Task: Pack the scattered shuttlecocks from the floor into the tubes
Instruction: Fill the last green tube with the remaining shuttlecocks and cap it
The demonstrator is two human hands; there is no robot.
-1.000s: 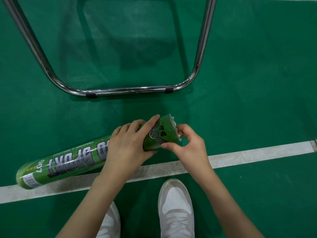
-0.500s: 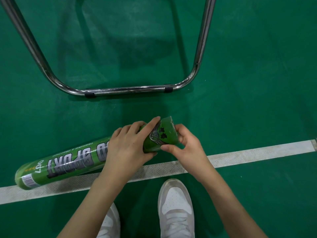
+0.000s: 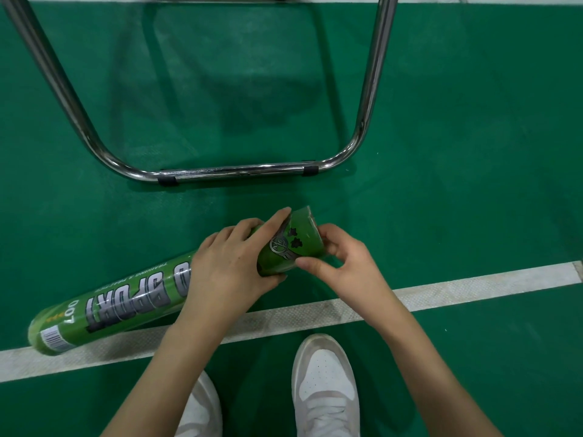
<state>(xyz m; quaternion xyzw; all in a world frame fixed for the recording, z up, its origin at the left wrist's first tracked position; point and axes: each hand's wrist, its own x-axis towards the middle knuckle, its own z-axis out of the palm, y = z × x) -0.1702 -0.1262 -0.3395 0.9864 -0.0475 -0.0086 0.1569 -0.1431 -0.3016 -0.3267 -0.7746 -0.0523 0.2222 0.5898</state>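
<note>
Pushing the cap home looked like the step in hand, so here's how it could be done well. The green tube [image 3: 126,298] was lying on the green floor [image 3: 457,152], its barcode end resting on the white line [image 3: 473,285] and its open end lifted a bit. It was gripped near that end by the left hand [image 3: 227,272], fingers wrapped round the body. The dark green cap [image 3: 296,244] was pinched at its rim by the right hand [image 3: 344,263], thumb below and fingers behind.

Best guess: the cap should be kept square to the tube and pressed evenly, not tilted, or it could jam.

The long axis ran from lower left to upper right, mouth pointed toward the chair frame [image 3: 236,171]. No loose shuttlecocks could be seen, and the inside was hidden. White shoes [image 3: 325,389] were planted just below.
</note>
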